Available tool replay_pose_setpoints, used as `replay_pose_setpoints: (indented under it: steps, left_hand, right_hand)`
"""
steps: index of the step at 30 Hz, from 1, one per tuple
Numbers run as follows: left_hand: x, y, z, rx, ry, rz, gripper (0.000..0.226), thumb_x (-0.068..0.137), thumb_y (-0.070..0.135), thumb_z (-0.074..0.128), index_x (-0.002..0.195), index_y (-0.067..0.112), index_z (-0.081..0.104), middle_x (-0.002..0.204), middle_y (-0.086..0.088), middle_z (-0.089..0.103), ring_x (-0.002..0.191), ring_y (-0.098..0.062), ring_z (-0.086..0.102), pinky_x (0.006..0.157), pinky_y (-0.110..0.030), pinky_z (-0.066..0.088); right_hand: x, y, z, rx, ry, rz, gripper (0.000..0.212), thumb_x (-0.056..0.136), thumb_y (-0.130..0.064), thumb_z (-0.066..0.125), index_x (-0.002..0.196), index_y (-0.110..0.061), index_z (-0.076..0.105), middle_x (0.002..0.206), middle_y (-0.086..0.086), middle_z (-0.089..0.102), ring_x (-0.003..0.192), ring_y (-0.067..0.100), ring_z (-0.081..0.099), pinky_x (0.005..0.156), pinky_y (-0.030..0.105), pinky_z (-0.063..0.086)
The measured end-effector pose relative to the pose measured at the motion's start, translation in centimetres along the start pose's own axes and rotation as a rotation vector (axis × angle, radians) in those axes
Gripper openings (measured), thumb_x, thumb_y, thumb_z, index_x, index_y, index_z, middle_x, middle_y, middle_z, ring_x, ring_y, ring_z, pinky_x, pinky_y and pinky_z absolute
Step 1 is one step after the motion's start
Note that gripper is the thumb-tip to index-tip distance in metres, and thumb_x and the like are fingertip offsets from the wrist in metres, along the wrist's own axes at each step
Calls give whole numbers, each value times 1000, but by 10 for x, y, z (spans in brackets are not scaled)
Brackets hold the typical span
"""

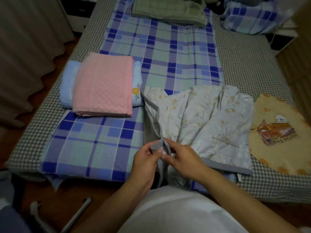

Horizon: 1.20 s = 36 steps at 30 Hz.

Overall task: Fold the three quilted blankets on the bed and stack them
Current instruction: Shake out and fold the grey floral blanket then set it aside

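A pale blue floral quilted blanket (210, 118) with a grey border lies rumpled on the near right part of the bed. My left hand (146, 158) and my right hand (183, 157) both pinch its grey edge at the near left corner, close together. A folded pink quilted blanket (104, 84) rests on top of a folded light blue blanket (68, 84) on the left side of the bed. A yellow blanket with a cartoon print (277, 137) lies spread at the right.
A blue and green plaid sheet (165, 52) covers the grey checked mattress (244, 61). A folded green blanket (170, 12) and a plaid pillow (252, 17) lie at the far end. Curtains hang at the left; a white nightstand (79, 12) stands beyond.
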State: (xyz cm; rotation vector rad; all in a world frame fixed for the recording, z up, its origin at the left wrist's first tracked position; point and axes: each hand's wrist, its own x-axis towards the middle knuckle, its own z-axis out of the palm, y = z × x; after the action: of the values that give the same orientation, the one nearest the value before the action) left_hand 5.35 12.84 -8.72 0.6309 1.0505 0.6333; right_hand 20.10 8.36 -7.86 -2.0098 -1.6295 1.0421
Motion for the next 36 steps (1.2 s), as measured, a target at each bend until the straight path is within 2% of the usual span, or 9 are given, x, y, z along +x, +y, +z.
replay_pose_setpoints:
  steps: [2, 4, 8, 10, 14, 21, 30, 33, 36]
  left_hand:
    - [1, 0, -6, 39, 119, -20, 17, 93, 8, 64, 107, 13, 71, 106, -11, 74, 105, -28, 69, 94, -45, 55]
    - [-1, 2, -11, 171, 256, 1, 7, 91, 19, 68, 98, 21, 70, 103, -6, 72, 102, -26, 67, 90, -47, 56]
    - [-11, 5, -14, 225, 455, 59, 6, 93, 22, 65, 97, 23, 60, 101, -2, 63, 97, -20, 60, 77, -30, 50]
    - [-14, 6, -8, 215, 347, 1, 10, 92, 21, 66, 101, 23, 62, 102, -3, 66, 99, -21, 63, 87, -40, 55]
    - [-19, 11, -1, -8, 221, -63, 20, 93, 7, 63, 112, 12, 62, 103, -12, 73, 99, -29, 69, 94, -51, 53]
    - [-21, 11, -5, -114, 226, -112, 11, 95, 1, 58, 106, 1, 56, 105, -21, 70, 93, -26, 73, 88, -38, 58]
    - [-17, 10, -4, -330, 170, -200, 23, 101, 2, 43, 116, 0, 60, 108, -23, 70, 97, -28, 70, 87, -35, 57]
    - [-15, 10, -5, -331, 126, -230, 32, 100, 21, 55, 124, 0, 57, 110, -21, 70, 101, -28, 70, 87, -37, 57]
    - [-5, 17, -14, -242, 193, -204, 29, 99, 3, 52, 127, -2, 55, 111, -24, 68, 97, -30, 70, 78, -37, 59]
  right_hand:
    - [2, -3, 4, 56, 40, 51, 26, 99, -48, 50, 108, -33, 68, 87, -9, 71, 76, 7, 62, 70, 30, 49]
    - [3, -3, 9, 125, 241, 136, 39, 100, -44, 49, 67, -23, 56, 61, -4, 57, 56, 10, 52, 57, 33, 40]
    - [-3, -5, 12, -30, 709, 17, 31, 98, -22, 58, 67, -20, 54, 69, -7, 42, 56, 8, 42, 57, 23, 31]
    - [-7, -8, 21, -136, 624, -168, 15, 95, -21, 58, 92, -17, 72, 75, -7, 46, 61, 10, 48, 57, 20, 36]
    - [-8, -10, 37, -241, 467, -259, 28, 91, -25, 64, 118, -21, 71, 82, -6, 54, 67, 11, 56, 57, 25, 48]
    - [-10, -16, 34, -107, 475, -253, 21, 88, -23, 74, 108, -19, 68, 87, -7, 65, 69, 3, 53, 61, 16, 44]
    - [-8, -12, 39, -187, 443, -418, 7, 93, -20, 68, 96, -17, 72, 83, -4, 62, 66, 14, 61, 52, 34, 51]
    - [-4, -12, 36, -226, 325, -450, 17, 96, -25, 62, 108, -20, 73, 92, -4, 67, 73, 15, 65, 57, 35, 54]
    - [-6, -10, 26, -195, 166, -487, 20, 98, -30, 59, 112, -25, 72, 103, -9, 72, 85, 7, 67, 73, 25, 56]
